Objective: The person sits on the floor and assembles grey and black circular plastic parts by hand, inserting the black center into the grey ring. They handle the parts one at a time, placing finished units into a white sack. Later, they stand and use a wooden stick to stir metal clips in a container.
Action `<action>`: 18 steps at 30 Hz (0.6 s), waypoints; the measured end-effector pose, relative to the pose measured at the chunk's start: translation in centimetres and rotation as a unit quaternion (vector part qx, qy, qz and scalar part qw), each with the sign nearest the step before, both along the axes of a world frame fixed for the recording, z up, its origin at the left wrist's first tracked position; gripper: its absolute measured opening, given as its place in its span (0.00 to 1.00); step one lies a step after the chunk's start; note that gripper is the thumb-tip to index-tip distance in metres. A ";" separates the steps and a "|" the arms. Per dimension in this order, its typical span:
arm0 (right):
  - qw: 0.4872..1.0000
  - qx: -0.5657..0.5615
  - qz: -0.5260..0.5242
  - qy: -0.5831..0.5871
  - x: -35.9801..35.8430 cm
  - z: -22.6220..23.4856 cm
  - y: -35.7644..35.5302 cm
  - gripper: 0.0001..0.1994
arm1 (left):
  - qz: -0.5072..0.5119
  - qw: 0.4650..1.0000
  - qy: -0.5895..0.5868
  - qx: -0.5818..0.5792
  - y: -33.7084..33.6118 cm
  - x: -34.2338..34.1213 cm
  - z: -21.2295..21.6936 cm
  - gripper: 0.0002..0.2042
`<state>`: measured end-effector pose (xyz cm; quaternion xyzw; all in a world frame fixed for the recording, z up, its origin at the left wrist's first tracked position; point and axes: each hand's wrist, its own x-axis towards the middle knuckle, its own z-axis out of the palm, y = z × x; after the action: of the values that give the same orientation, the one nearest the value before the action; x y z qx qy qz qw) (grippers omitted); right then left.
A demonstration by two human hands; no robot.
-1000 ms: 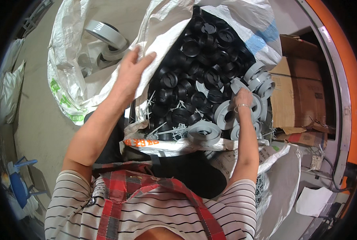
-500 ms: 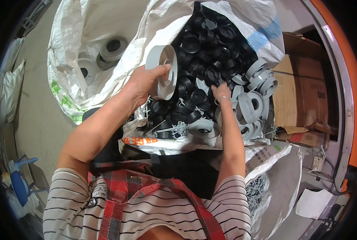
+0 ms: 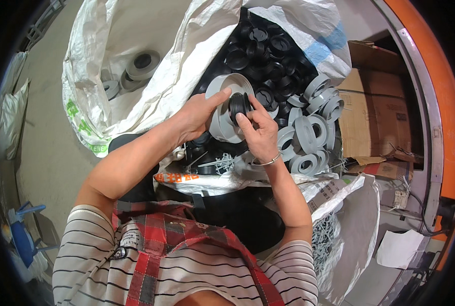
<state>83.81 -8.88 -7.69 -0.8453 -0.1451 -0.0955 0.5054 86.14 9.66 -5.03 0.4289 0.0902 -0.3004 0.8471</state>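
My left hand (image 3: 205, 113) grips a grey round plastic ring (image 3: 231, 80) by its rim, its open side turned toward the right. Between the thumb and fingers of my right hand (image 3: 260, 133) is a black ribbed round cap (image 3: 237, 107), held at the middle of the grey ring. Whether the cap sits inside the ring's centre or just against it, I cannot tell. Beneath both hands, a pile of black round caps (image 3: 260, 64) fills a white woven sack. More grey rings (image 3: 305, 135) are heaped to the right of my right hand.
At the left, another white sack (image 3: 87, 76) holds a few grey rings (image 3: 143, 64). Pale plastic sprue bits (image 3: 222, 164) lie near the front edge. A cardboard box (image 3: 375, 115) stands at the right beside an orange frame (image 3: 431, 76). A sack of small grey pieces (image 3: 327, 239) is at lower right.
My right hand has come up from the pile with a black cap and brought it to the grey ring. My left hand has moved slightly right and turned the ring.
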 end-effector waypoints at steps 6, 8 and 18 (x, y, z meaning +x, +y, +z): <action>0.978 -0.205 -0.007 0.048 -0.9 3.9 -0.4 0.39 | -0.068 0.988 -0.103 0.096 0.3 -0.4 -1.6 0.26; 0.963 -0.269 0.016 -0.022 -1.7 4.2 -0.2 0.38 | -0.084 0.987 -0.105 0.090 0.4 -0.6 -1.4 0.26; 0.961 0.081 -0.076 0.255 -1.4 2.7 0.5 0.32 | -0.100 0.967 -0.194 0.135 0.6 -1.7 -0.2 0.23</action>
<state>82.44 -8.34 -5.04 -0.8064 0.0613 0.0737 0.5836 84.48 10.21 -5.20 0.5963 -0.0790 -0.2798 0.7482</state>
